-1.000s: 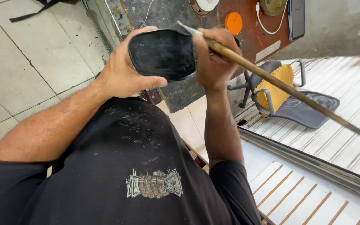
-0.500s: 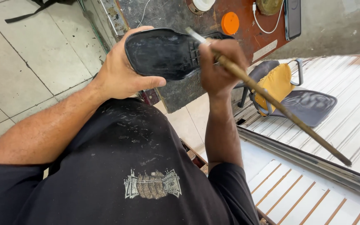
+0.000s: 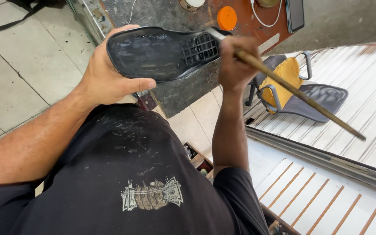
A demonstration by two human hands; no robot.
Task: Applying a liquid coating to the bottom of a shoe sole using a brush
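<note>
left hand [image 3: 105, 80]: raised, fingers curled, thumb out | right hand [image 3: 236, 61]: fisted, forearm upright, elbow bent

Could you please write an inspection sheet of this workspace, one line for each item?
Surface: worn dark and reddish workbench, stained.
Job's things: black shoe sole, underside up; long wooden-handled brush, tip at the heel grid.
Clutter: orange round lid, dark phone on the bench.
Grippers: left hand grips the sole; right hand grips the brush.
Cables: white cable on the bench.
Surroundings: tiled floor, yellow chair, corrugated metal sheet.
</note>
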